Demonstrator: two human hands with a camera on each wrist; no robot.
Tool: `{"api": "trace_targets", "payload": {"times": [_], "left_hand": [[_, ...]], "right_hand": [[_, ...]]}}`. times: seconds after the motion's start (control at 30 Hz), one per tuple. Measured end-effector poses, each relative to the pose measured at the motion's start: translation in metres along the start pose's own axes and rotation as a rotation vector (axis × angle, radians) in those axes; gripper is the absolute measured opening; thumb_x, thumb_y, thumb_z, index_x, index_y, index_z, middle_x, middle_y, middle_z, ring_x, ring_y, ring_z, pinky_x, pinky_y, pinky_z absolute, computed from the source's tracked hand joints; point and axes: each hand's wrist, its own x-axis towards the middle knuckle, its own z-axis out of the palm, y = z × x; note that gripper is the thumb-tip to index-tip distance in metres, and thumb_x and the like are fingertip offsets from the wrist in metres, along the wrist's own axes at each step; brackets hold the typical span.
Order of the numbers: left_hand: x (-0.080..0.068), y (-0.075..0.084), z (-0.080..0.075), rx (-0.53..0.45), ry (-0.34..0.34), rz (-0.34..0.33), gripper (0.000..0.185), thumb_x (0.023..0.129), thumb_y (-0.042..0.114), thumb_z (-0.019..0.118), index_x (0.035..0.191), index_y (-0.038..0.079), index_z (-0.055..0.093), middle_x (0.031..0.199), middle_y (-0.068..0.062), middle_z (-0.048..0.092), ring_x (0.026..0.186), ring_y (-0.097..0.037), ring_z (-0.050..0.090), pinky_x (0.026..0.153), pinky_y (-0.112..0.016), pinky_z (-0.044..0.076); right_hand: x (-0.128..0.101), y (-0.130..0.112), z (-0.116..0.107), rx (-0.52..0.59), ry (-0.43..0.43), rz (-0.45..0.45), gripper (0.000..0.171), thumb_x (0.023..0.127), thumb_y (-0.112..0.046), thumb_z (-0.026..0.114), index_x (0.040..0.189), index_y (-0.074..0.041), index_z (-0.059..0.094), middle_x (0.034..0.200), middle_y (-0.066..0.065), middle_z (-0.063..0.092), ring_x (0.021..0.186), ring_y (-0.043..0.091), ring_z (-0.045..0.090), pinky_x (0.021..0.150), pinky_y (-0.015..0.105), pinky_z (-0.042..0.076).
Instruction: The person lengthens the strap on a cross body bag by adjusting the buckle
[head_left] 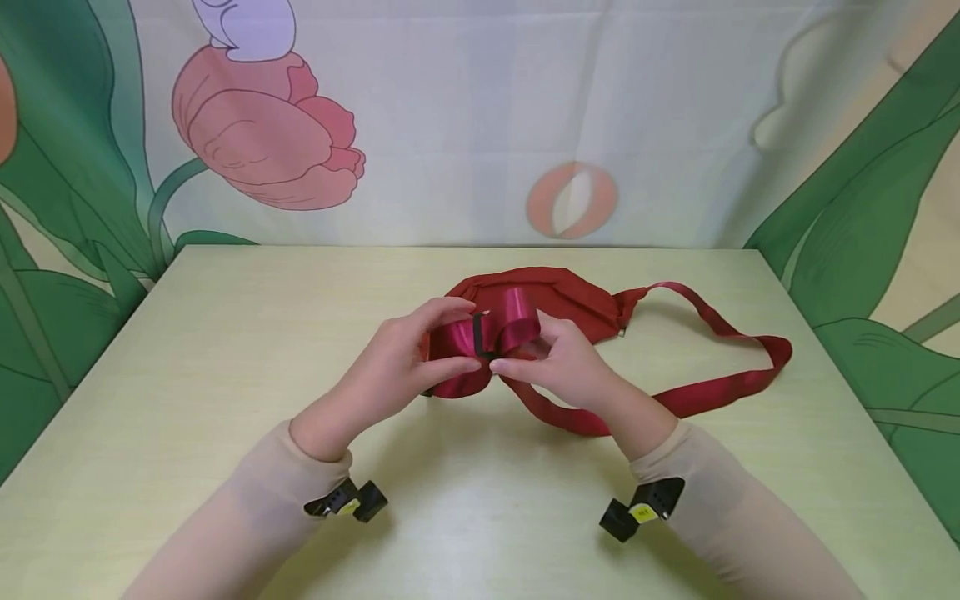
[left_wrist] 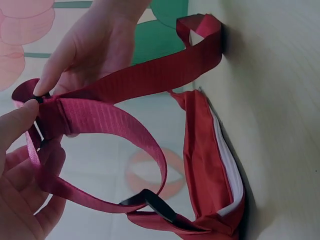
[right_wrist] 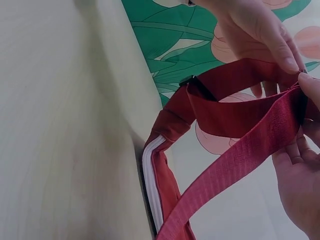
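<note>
A red waist bag (head_left: 540, 292) lies on the table, its strap (head_left: 727, 387) looping out to the right. Between the two hands, a raised part of the shiny strap passes through a black slider buckle (head_left: 478, 335). From the left, my left hand (head_left: 390, 358) pinches the strap beside the slider, thumb in front. My right hand (head_left: 573, 362) pinches the strap on the slider's other side, where a short loop (head_left: 517, 321) stands up. Both thumbs meet close to the slider in the left wrist view. A second black buckle (left_wrist: 160, 207) joins the strap to the bag.
The pale table (head_left: 187, 350) extends around the bag on every side. Behind it hangs a printed curtain (head_left: 465, 125) with flowers and leaves. White zipper tape (right_wrist: 152, 180) runs along the bag's edge near the table. Each sleeve carries a small black wrist camera (head_left: 348, 500).
</note>
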Motion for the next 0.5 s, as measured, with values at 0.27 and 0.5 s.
{"api": "trace_targets", "payload": {"times": [0.27,0.5], "left_hand": [[-0.002,-0.004,0.004,0.135,-0.02,-0.117,0.052,0.076,0.027,0.078,0.12,0.011,0.056,0.105,0.001,0.061,0.086,-0.011,0.058,0.072,-0.027,0.051],[-0.014,-0.014,0.001,0.208,-0.05,-0.135,0.054,0.075,0.028,0.079,0.121,0.011,0.056,0.098,0.004,0.06,0.079,-0.011,0.054,0.065,-0.028,0.048]], "right_hand": [[0.0,0.0,-0.001,-0.011,0.003,-0.023,0.042,0.081,0.001,0.07,0.121,0.0,0.058,0.112,0.009,0.055,0.094,0.022,0.06,0.082,0.034,0.051],[-0.002,0.002,-0.004,-0.025,0.02,0.023,0.044,0.081,-0.002,0.07,0.123,0.0,0.056,0.111,0.009,0.054,0.097,0.022,0.059,0.083,0.032,0.051]]}}
